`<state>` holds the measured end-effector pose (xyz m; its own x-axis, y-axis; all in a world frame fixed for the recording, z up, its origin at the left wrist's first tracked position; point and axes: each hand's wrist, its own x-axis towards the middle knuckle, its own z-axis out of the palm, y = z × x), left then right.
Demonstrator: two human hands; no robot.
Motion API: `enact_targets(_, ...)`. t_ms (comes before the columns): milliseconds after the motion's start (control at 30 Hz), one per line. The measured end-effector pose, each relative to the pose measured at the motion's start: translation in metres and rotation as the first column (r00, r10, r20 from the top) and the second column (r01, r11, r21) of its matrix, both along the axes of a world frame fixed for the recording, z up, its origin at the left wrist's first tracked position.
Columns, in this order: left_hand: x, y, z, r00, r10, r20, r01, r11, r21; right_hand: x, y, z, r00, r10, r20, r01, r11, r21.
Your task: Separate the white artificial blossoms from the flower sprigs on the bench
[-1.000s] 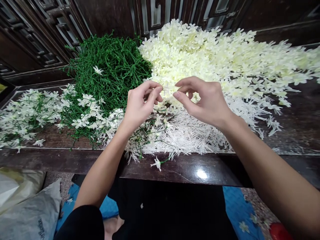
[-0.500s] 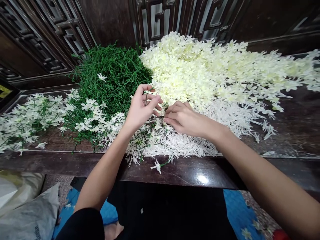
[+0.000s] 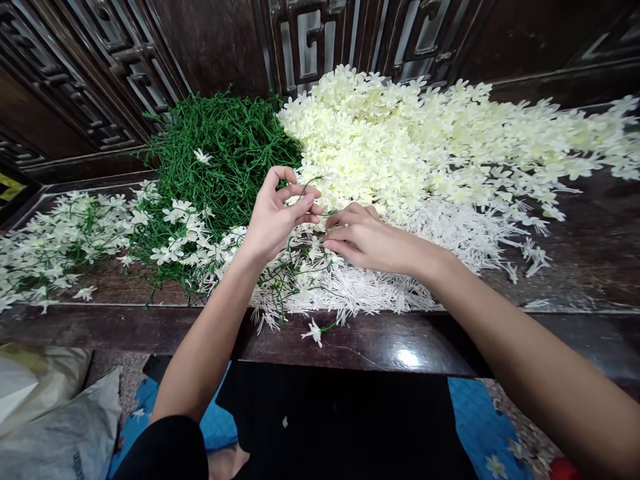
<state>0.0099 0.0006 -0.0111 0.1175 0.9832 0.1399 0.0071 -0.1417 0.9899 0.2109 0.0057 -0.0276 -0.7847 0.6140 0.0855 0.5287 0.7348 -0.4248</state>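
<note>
My left hand is closed in a pinch on a thin green plastic stem, whose tip curves up past the fingers. Close beside it, my right hand has its fingers bent together over the white spiky pieces; what lies between its fingertips is hidden. Behind the left hand rises a heap of green stems. Beyond the right hand spreads a big pile of cream-white artificial petals. White flowers on green stems lie left of my hands.
More stemmed white flowers cover the bench's left end. A single flower lies on the dark wooden front edge. Carved wooden lattice stands behind. Sacks and a blue mat are on the floor.
My left hand has shifted slightly left, and more of the green stem's tip shows above its fingers. The right hand stays nearly in place, its fingers moving only a little.
</note>
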Motion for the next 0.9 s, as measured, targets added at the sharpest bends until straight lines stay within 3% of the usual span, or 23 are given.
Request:
enact_targets(200,0.003,-0.004,0.009,0.999,-0.037,0.006,0.037,0.999,-0.010,-0.002,0.000,0.000,0.998,-0.058,0.034,0.056,0.997,0.059)
enact_targets(367,0.004,-0.002,0.005,0.985,0.013,-0.172,0.007,0.993,0.114,0.001,0.006,0.004,0.956,-0.185,-0.227,0.206,0.976,0.072)
enact_targets(500,0.007,-0.003,0.001,0.923,0.090,-0.375,0.003,0.971,0.240,0.002,0.008,0.011,0.808,-0.353,-0.472,0.357,0.930,-0.084)
enact_targets(633,0.009,-0.005,-0.001,0.878,0.107,-0.467,0.032,0.960,0.280,0.000,0.006,0.017,0.689,-0.442,-0.574,0.321,0.897,-0.305)
enact_targets(900,0.009,-0.004,-0.003,0.888,0.116,-0.446,0.044,0.942,0.334,0.005,0.006,0.026,0.678,-0.492,-0.546,0.177,0.831,-0.528)
